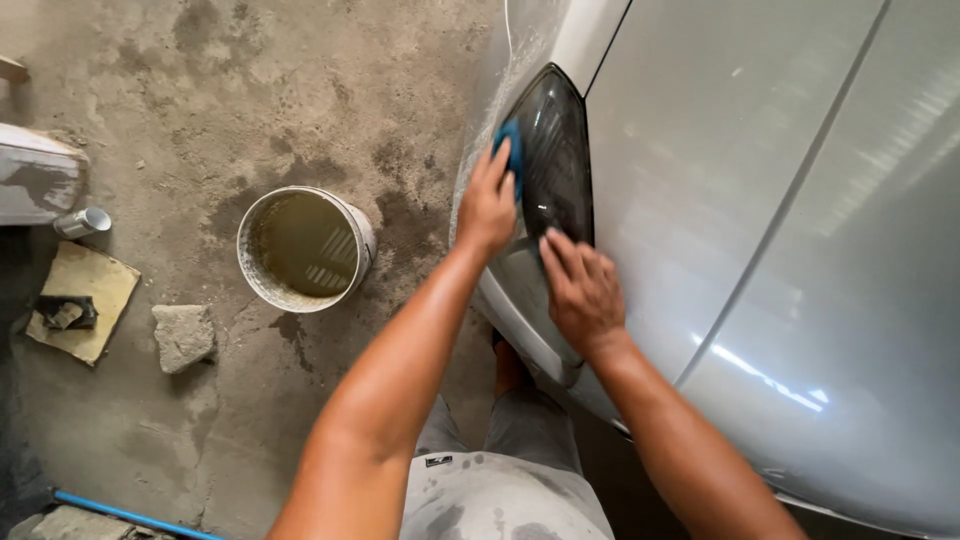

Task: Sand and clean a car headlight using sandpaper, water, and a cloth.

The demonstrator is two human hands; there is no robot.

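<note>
In the head view, a dark headlight (555, 160) is seen set into the front corner of a silver car (760, 200), whose hood fills the right side of the picture. A blue pad (511, 152) is pressed against the left edge of the headlight by the left hand (487, 205), the fingers being curled over the pad so that only its upper part is shown. The right hand (583, 290) is laid open and flat, fingers spread, on the lower end of the headlight and the silver bumper just below it; nothing is held in it. Both bare forearms are stretched up from the bottom of the picture, and grey, stained trousers (500, 480) are seen beneath them. On the stained concrete floor (250, 90), a white bucket (305, 248) with murky water is stood near the car's corner, to the left of the left hand. Further left, a grey stone block (184, 336) is placed beside a yellowish board (85, 300) on which a small dark object is rested. A small metal can (82, 222) is laid just above the board, next to a worn grey panel (38, 178) at the left edge. A blue hose (130, 514) is run across the bottom-left corner.
</note>
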